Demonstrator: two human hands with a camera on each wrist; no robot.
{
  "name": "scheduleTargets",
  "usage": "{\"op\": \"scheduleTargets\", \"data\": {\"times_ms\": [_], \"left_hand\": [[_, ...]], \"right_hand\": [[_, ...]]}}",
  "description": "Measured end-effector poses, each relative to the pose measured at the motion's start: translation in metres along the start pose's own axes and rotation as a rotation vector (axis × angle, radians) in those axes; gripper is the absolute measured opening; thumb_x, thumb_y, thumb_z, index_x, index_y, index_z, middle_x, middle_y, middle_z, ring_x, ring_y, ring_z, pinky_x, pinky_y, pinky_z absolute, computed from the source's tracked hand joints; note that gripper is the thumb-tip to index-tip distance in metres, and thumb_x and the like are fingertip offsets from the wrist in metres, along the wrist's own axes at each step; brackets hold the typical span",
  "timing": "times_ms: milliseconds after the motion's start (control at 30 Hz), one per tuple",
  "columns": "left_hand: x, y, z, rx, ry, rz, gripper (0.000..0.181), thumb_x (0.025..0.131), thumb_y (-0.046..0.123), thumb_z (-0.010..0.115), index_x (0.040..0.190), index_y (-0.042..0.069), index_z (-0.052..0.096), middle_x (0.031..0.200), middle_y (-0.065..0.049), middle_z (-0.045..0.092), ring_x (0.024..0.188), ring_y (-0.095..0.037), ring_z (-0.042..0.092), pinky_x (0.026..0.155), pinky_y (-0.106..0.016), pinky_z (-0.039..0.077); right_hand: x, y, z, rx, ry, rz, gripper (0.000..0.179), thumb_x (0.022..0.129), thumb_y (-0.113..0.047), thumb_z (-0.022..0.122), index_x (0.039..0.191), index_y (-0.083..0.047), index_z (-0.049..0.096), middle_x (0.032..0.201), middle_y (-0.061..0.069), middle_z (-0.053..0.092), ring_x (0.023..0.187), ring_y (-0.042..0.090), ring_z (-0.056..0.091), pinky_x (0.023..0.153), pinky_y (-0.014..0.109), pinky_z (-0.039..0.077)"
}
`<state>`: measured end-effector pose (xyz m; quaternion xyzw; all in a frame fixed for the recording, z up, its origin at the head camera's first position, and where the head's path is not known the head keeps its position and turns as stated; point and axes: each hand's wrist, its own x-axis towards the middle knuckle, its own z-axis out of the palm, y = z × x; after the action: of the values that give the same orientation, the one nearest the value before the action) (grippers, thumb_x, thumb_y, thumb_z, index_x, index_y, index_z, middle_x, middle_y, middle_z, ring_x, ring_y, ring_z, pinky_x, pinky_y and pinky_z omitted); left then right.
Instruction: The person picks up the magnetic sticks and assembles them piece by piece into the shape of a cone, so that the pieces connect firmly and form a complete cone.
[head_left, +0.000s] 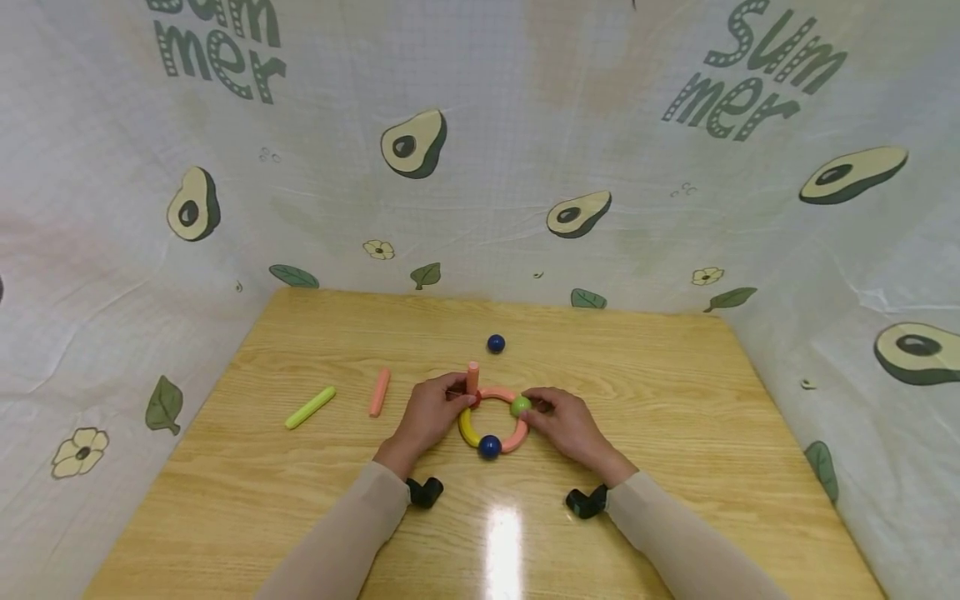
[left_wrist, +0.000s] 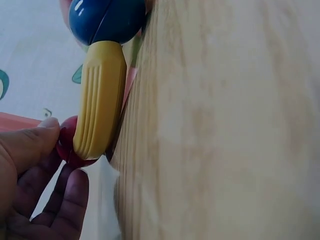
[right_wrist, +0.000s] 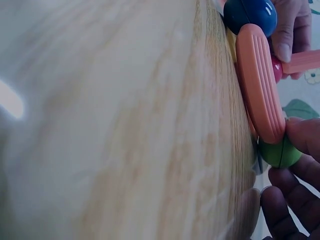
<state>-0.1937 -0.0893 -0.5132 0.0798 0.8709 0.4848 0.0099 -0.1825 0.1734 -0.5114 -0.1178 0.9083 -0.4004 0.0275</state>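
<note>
On the table lies a ring of curved rods joined by balls. Its yellow curved rod (head_left: 468,427) runs between a red ball (left_wrist: 68,141) and a blue ball (head_left: 490,447). Coral curved rods (right_wrist: 260,82) join the blue ball to a green ball (head_left: 521,406), and the green ball to the red one. A straight coral rod (head_left: 472,377) stands upright on the red ball. My left hand (head_left: 433,410) pinches the red ball between thumb and fingers. On the other side, my right hand (head_left: 564,421) holds the green ball with its thumb and fingertips.
Left of the ring lie a loose coral stick (head_left: 379,392) and a yellow-green stick (head_left: 311,408). A loose dark blue ball (head_left: 496,343) sits beyond the ring. Printed cloth (head_left: 480,208) surrounds the wooden table (head_left: 645,367) at the back and sides.
</note>
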Motion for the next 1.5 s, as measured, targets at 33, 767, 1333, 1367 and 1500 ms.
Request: {"op": "scheduleTargets", "data": {"times_ms": [33, 767, 1333, 1367, 1500], "left_hand": [[0.000, 0.000, 0.000, 0.003, -0.005, 0.003, 0.031, 0.099, 0.024, 0.077, 0.129, 0.016, 0.075, 0.118, -0.001, 0.077, 0.102, -0.017, 0.073, 0.088, -0.037, 0.061], [-0.011, 0.003, 0.000, 0.005, -0.050, -0.080, 0.049, 0.096, 0.024, 0.080, 0.140, 0.013, 0.062, 0.131, -0.009, 0.065, 0.118, -0.028, 0.066, 0.102, -0.047, 0.057], [-0.037, -0.003, -0.011, 0.025, -0.175, 0.033, 0.027, 0.090, 0.033, 0.086, 0.111, 0.020, 0.075, 0.119, -0.001, 0.058, 0.107, -0.018, 0.058, 0.098, -0.043, 0.051], [-0.036, -0.004, -0.011, 0.028, -0.172, 0.030, 0.024, 0.091, 0.032, 0.086, 0.110, 0.021, 0.076, 0.119, 0.000, 0.059, 0.106, -0.018, 0.058, 0.098, -0.042, 0.051], [-0.035, -0.007, -0.012, 0.040, -0.157, 0.026, 0.018, 0.095, 0.028, 0.081, 0.112, 0.024, 0.078, 0.121, 0.001, 0.063, 0.107, -0.017, 0.061, 0.098, -0.041, 0.053]], "right_hand": [[0.000, 0.000, 0.000, -0.001, 0.000, 0.000, 0.033, 0.097, -0.024, 0.079, 0.127, -0.012, 0.075, 0.104, 0.000, 0.073, 0.093, 0.013, 0.065, 0.083, 0.033, 0.054], [-0.002, 0.000, 0.001, 0.031, -0.024, -0.009, 0.029, 0.096, -0.029, 0.080, 0.123, -0.018, 0.075, 0.109, 0.000, 0.071, 0.099, 0.015, 0.063, 0.090, 0.039, 0.053], [-0.006, 0.003, -0.002, 0.043, -0.050, -0.034, 0.029, 0.098, -0.029, 0.078, 0.125, -0.021, 0.075, 0.115, -0.003, 0.071, 0.101, 0.014, 0.064, 0.092, 0.040, 0.054], [-0.006, 0.003, -0.003, 0.044, -0.054, -0.030, 0.027, 0.097, -0.029, 0.079, 0.123, -0.022, 0.076, 0.114, -0.004, 0.071, 0.101, 0.014, 0.064, 0.091, 0.039, 0.054], [-0.008, 0.002, -0.005, 0.050, -0.073, -0.030, 0.023, 0.093, -0.031, 0.083, 0.114, -0.025, 0.076, 0.110, -0.007, 0.070, 0.098, 0.014, 0.061, 0.090, 0.036, 0.051]]}}
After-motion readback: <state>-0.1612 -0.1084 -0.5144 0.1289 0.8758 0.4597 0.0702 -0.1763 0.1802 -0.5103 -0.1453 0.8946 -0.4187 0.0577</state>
